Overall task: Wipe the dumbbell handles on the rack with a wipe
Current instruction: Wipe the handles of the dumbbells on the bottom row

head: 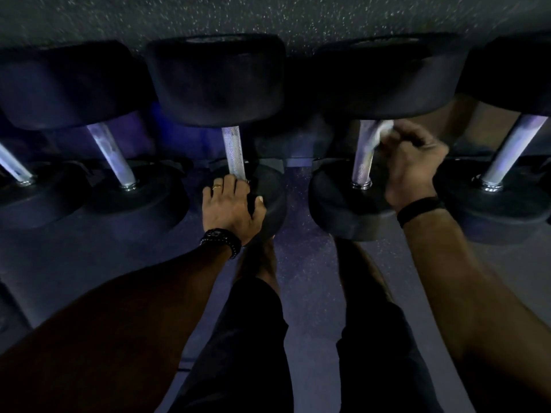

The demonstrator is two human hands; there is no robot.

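Rack: a row of black rubber-headed dumbbells with bright knurled steel handles lies side by side on a dark rack point(298, 162), far heads toward the speckled dark floor point(298, 22).
Wipe: small white crumpled wipe point(383, 132), pressed against the upper right side of the steel handle of the second dumbbell from the right point(364, 153).
Right hand: right hand point(413, 162) is blurred; its fingers are curled round the wipe and pinch it to that handle. A black band sits on the wrist.
Left hand: left hand point(231, 205) rests on the near black head of the middle dumbbell point(268, 201), at the foot of its handle point(234, 152). Fingers are relaxed and spread, holding nothing; thumb lies on the head's face. A ring shows on one finger, a dark beaded bracelet on the wrist.
Neighbouring dumbbells: one at far right point(512, 150), two at left point(110, 153), not touched by either hand.
Person: stands close to the rack, legs in dark shorts point(253, 338) below the forearms.
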